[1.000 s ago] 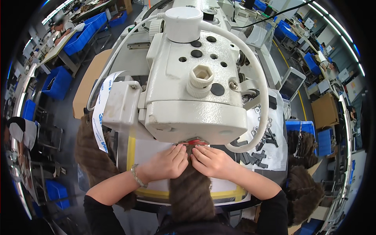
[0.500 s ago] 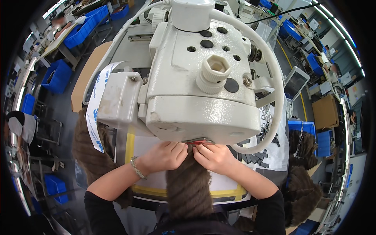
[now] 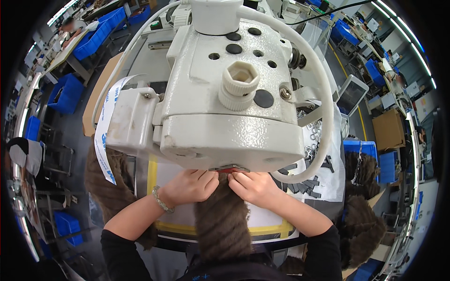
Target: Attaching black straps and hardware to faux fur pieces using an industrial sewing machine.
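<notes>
A large white sewing machine (image 3: pixel 229 136) fills the middle, with a red and metal part (image 3: pixel 228 168) at its lower front edge. A long brown fur strip (image 3: pixel 220 220) runs from beneath it toward my body. My left hand (image 3: pixel 192 186) is closed, fingertips pinching the top of the strip beside the red part, partly hidden under the machine's edge. My right hand (image 3: pixel 246 186) also grips the strip with bent fingers, right of the left hand and just below that part. The fingertips and whatever lies under the machine head are hard to make out.
More fur (image 3: pixel 105 187) lies left, with fur bundles (image 3: pixel 361 229) and a blue bin (image 3: pixel 356 146) at right. Black straps and metal buckles rest on a white sheet (image 3: pixel 328 187). A paper strip (image 3: pixel 105 140) hangs from the machine. Co-workers (image 3: pixel 68 30) sit at benches farther off.
The view has shifted slightly, so the machine sits higher in the picture. My left hand's fingers are more curled; both hands remain at the top of the fur strip.
</notes>
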Demonstrator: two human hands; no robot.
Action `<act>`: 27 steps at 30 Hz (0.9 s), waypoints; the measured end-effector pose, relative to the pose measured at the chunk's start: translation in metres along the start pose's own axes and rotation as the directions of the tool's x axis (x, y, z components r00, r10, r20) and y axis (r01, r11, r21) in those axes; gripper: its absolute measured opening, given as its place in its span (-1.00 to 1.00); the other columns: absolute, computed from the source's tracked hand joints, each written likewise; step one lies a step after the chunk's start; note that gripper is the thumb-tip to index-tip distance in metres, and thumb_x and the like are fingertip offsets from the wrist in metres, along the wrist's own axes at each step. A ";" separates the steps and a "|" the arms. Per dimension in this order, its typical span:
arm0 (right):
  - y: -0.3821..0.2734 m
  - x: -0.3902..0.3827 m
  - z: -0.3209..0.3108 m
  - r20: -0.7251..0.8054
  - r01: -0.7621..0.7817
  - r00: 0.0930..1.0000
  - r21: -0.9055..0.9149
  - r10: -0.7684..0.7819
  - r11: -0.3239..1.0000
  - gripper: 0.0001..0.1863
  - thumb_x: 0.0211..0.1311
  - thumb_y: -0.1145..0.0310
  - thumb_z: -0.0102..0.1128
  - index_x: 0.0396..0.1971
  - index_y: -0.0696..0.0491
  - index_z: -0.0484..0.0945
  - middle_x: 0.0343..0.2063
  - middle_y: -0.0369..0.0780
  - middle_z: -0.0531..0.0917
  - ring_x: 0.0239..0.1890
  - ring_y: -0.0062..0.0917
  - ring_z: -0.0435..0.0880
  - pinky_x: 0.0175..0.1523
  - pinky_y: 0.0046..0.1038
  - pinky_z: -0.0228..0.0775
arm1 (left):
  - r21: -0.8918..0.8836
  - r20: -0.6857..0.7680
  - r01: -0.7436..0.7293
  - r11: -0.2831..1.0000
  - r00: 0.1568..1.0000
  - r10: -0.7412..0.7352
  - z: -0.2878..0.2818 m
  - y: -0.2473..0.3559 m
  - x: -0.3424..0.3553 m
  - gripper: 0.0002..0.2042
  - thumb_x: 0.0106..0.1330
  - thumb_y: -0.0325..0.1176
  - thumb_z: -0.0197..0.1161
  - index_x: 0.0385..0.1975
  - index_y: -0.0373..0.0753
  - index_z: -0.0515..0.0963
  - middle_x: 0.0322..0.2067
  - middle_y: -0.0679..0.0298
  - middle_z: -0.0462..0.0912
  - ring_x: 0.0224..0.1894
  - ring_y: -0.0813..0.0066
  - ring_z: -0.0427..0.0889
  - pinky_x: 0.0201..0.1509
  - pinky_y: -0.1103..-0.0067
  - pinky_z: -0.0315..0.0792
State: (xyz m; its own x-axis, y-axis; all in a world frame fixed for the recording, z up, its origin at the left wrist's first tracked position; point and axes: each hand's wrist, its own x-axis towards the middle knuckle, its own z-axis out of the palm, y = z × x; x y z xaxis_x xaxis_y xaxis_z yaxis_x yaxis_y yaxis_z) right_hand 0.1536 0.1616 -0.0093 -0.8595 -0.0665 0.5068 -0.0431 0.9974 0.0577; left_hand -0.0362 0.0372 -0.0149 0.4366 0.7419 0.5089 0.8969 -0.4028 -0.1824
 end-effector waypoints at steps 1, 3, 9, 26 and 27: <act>-0.001 -0.002 -0.001 0.036 -0.037 0.999 0.007 0.037 0.999 -0.81 -0.15 0.51 0.22 -0.41 0.09 0.56 -0.41 -0.29 0.57 -0.38 -0.54 0.61 -0.33 -0.53 0.46 | -0.010 0.011 0.027 1.000 1.000 -0.027 0.001 0.001 -0.002 -0.94 -0.01 -0.47 0.20 -0.52 -0.22 0.49 -0.48 0.38 0.45 -0.35 0.52 0.53 -0.28 0.62 0.47; -0.003 -0.002 -0.003 0.073 -0.076 0.994 0.009 0.075 0.997 -0.75 -0.15 0.52 0.22 -0.35 0.09 0.57 -0.36 -0.27 0.58 -0.34 -0.49 0.61 -0.28 -0.49 0.47 | -0.022 0.021 0.052 0.998 0.998 -0.051 0.000 0.004 -0.003 -0.92 0.01 -0.46 0.20 -0.48 -0.23 0.50 -0.42 0.35 0.49 -0.28 0.48 0.56 -0.22 0.59 0.49; -0.008 -0.006 -0.004 0.236 -0.355 0.915 0.085 0.328 0.931 -0.56 -0.15 0.54 0.19 -0.12 0.08 0.54 -0.18 -0.14 0.55 -0.14 -0.29 0.57 -0.07 -0.37 0.43 | -0.094 0.150 0.316 0.944 0.942 -0.300 -0.002 0.008 -0.004 -0.85 0.08 -0.42 0.17 -0.34 -0.22 0.54 -0.16 0.24 0.52 -0.03 0.33 0.50 0.01 0.43 0.45; -0.014 -0.011 0.002 0.177 -0.284 0.948 0.085 0.266 0.955 -0.56 -0.07 0.53 0.14 -0.07 0.21 0.51 -0.20 -0.02 0.55 -0.24 -0.24 0.59 -0.06 -0.26 0.45 | 0.127 0.150 0.128 0.984 0.978 -0.146 -0.008 0.011 -0.003 -0.91 0.05 -0.37 0.22 -0.44 -0.13 0.62 -0.24 0.27 0.59 0.00 0.33 0.49 0.15 0.38 0.40; -0.016 -0.008 0.002 0.150 -0.303 0.945 0.068 0.290 0.951 -0.55 -0.10 0.53 0.13 -0.07 0.15 0.53 -0.24 -0.13 0.57 -0.25 -0.34 0.62 -0.14 -0.40 0.48 | 0.132 0.156 0.130 0.983 0.976 -0.150 -0.008 0.011 -0.004 -0.91 0.05 -0.37 0.22 -0.44 -0.13 0.62 -0.24 0.27 0.59 0.00 0.33 0.49 0.15 0.38 0.40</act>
State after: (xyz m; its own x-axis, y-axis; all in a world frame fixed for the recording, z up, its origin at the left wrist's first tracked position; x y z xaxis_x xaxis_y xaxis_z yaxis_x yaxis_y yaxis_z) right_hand 0.1603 0.1461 -0.0161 -0.9013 0.2308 0.3665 0.1845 0.9702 -0.1571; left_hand -0.0284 0.0253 -0.0121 0.3021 0.8685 0.3929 0.9475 -0.2284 -0.2238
